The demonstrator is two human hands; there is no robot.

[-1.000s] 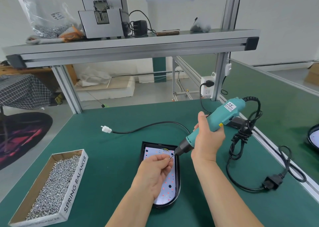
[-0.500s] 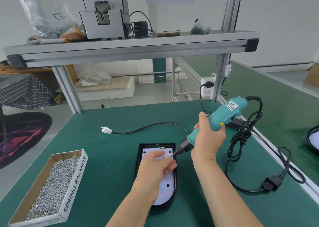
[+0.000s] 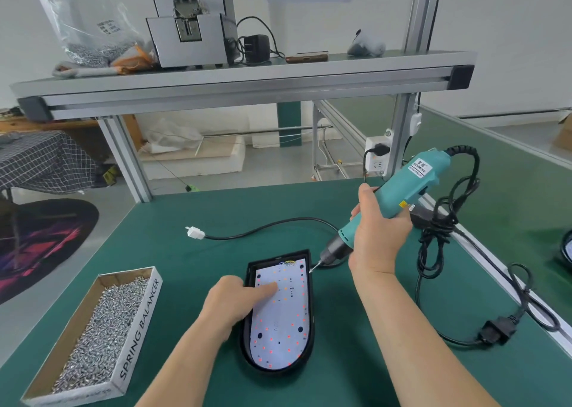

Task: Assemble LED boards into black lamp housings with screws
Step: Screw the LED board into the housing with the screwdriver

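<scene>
Head view: one housing (image 3: 312, 313), one board (image 3: 284, 323), one screwdriver (image 3: 411, 183).

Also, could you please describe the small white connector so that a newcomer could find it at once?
Start at the green worktable and find the black lamp housing in its middle. Just beyond the housing, a thin black cable curves leftward and ends in the white connector. It is the only small white block lying on the table, clear of the housing and the screw box.
</scene>
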